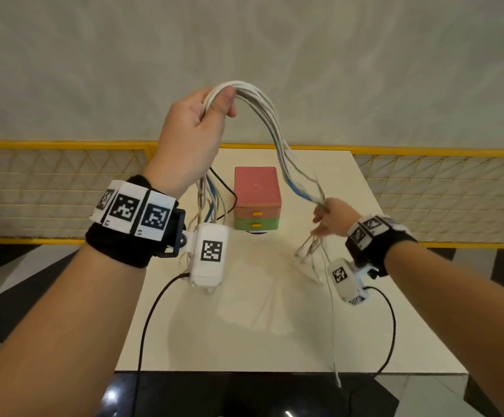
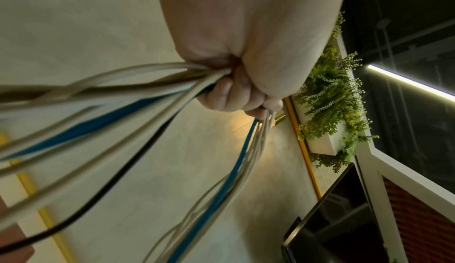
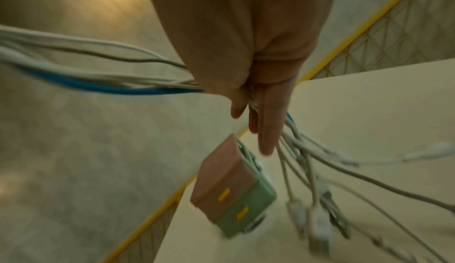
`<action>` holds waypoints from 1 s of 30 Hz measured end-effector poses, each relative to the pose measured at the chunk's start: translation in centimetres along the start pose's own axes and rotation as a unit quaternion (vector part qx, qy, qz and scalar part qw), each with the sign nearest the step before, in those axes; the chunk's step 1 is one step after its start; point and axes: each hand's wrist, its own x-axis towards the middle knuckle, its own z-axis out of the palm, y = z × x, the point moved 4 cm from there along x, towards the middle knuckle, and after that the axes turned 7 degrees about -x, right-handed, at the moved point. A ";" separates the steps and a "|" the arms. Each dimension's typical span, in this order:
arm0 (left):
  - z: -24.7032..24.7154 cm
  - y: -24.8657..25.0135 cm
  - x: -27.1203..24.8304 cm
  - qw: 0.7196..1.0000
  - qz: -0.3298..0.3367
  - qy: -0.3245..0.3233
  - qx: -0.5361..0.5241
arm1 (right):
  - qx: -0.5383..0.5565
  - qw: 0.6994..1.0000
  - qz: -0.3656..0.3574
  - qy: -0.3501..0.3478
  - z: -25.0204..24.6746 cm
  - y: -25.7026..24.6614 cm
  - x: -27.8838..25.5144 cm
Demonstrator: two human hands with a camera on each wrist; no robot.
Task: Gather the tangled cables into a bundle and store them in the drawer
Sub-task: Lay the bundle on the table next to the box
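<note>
Both hands [image 1: 195, 121] on cables [image 1: 270, 121]

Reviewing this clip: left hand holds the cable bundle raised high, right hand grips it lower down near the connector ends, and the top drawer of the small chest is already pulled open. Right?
Not quite. Both drawers of the drawer chest are closed, as the head view shows. The rest holds: the left hand holds the cables raised high, and the right hand holds them lower, near the connector ends.
</note>
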 end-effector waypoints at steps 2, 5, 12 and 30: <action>-0.4 -0.5 -0.1 1.000 -0.005 -0.012 -0.002 | -0.004 0.996 -0.021 0.090 -3.0 -0.7 1.0; -0.3 -1.3 -0.2 0.997 -0.008 -0.040 0.072 | -0.074 0.986 -0.069 0.135 -6.4 -1.3 2.8; 6.4 -7.6 -2.8 0.944 -0.122 -0.224 0.210 | -0.175 0.961 -0.208 0.052 -7.6 -6.1 -1.1; 10.5 -12.0 -4.5 0.937 -0.194 -0.280 0.082 | -0.161 0.953 -0.237 0.103 1.6 -8.3 -3.4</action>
